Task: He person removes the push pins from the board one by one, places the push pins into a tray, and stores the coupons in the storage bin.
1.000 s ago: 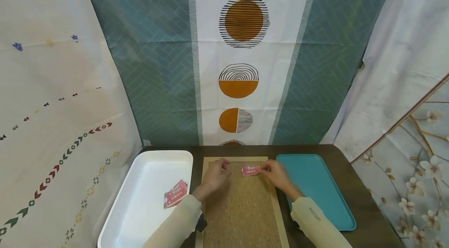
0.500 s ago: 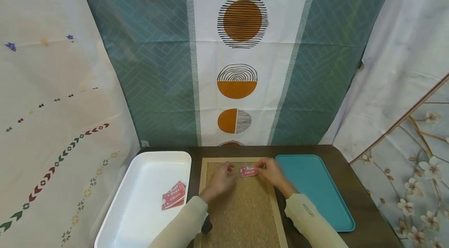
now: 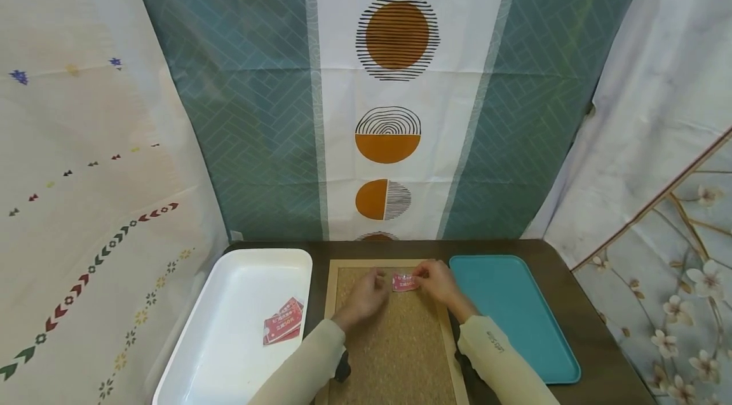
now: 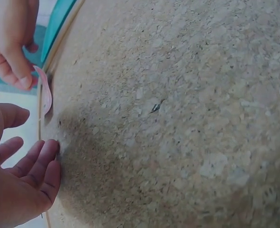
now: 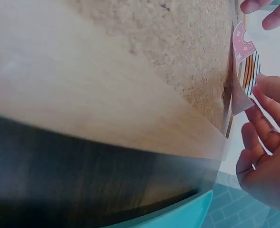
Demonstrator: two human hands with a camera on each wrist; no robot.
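Note:
A small pink-red coupon (image 3: 403, 283) with pale print lies over the upper part of the framed cork board (image 3: 394, 348). Its right end is pinched between the fingertips of my right hand (image 3: 437, 281). In the left wrist view the coupon (image 4: 45, 92) looks curved, partly lifted off the cork. My left hand (image 3: 366, 295) hovers over the board just left of the coupon, its fingers loosely bent and holding nothing. The right wrist view shows the coupon's star-printed end (image 5: 243, 45) away from my right hand (image 5: 268, 137).
A white tray (image 3: 229, 303) at the left holds several similar pink-red coupons (image 3: 284, 321) in a loose pile. To the right of the board is a teal tray (image 3: 515, 309). Both trays and the board rest on a dark brown table (image 3: 606, 360), with patterned cloths hanging around it.
My left hand has come a little rightward and nearer to me, closer to the coupon. My right hand, still pinching the coupon, has shifted slightly left.

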